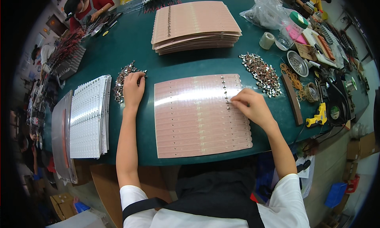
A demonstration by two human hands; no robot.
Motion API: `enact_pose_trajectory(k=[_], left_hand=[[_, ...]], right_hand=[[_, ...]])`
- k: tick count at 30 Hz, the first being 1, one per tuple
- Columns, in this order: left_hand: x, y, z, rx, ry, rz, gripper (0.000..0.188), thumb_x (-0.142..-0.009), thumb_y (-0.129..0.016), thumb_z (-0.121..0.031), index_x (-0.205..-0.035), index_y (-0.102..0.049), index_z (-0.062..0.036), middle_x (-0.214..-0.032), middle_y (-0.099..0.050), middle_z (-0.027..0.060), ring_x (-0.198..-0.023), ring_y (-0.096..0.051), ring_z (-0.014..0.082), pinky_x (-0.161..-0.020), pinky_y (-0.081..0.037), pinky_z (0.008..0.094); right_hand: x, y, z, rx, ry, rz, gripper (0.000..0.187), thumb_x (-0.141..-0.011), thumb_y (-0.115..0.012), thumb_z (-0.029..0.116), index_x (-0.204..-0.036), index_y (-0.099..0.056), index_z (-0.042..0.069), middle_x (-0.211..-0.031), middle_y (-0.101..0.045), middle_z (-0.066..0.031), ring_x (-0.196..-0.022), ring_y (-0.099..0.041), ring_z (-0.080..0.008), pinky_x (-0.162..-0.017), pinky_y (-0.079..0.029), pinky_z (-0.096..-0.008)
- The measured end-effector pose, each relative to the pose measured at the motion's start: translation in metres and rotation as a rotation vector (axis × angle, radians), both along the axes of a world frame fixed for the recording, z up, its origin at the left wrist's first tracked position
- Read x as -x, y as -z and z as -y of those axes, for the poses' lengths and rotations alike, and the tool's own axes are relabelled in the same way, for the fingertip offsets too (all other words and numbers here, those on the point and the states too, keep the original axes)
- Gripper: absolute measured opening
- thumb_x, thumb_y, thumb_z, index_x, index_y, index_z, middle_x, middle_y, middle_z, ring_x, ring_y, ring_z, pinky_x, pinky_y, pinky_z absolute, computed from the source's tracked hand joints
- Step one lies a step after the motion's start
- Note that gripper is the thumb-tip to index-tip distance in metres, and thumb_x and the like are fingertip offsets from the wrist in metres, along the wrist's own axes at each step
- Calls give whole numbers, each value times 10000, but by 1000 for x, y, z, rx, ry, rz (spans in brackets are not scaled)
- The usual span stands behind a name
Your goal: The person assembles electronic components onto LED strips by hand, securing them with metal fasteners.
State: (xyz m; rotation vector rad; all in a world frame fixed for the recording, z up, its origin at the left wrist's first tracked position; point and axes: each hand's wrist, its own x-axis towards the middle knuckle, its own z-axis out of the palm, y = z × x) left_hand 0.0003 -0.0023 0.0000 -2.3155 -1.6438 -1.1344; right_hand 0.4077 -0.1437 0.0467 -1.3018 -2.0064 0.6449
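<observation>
In front of me lies a pinkish-tan panel point(182, 117), scored into several strips with rows of small holes. Small metal pieces point(224, 87) stand in a column down the upper right of the panel. My right hand point(253, 107) is at the lower end of that column, thumb and fingers pinched together; whatever is between them is too small to make out. To the left of the panel, my left hand point(133, 87) rests at the edge of a heap of small shiny metal pieces point(120, 83). Its fingers are curled closed, their tips partly hidden.
A second heap of metal pieces point(261, 73) lies right of the panel. Behind is a stack of similar panels point(198, 22); white panels point(90, 117) stand at left. A brown bar point(292, 99), metal bowl point(297, 64) and yellow glue gun point(318, 115) sit right. Another person point(89, 10) works far left.
</observation>
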Motion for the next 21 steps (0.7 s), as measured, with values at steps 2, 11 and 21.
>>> enact_pose_trajectory(k=[2,11,21], left_hand=[[0,-1,1,9,3,7,114,-878,-655,-91,-984,-693,-76,-949,-669,81,-898,-622,279,-818,-504,384],[1,-1,-2,-15,21,5,112,-877,-656,-85,-982,-690,-73,-935,-663,80,-882,-619,280,-806,-503,390],[0,2,-2,0,14,-3,117,-888,-648,-90,-998,-686,-77,-926,-649,79,-869,-613,275,-793,-500,387]], right_hand=[[3,-2,-5,-34,140,-20,87,-848,-708,55,-922,-704,10,-845,-617,-103,-708,-632,-234,-674,-524,-349],[14,12,-7,-139,18,120,74,-841,-686,50,-910,-678,27,-915,-607,-98,-880,-610,-298,-784,-519,-381],[-32,-4,2,-140,298,51,87,-867,-668,27,-951,-690,14,-912,-629,-117,-807,-655,-288,-725,-531,-358]])
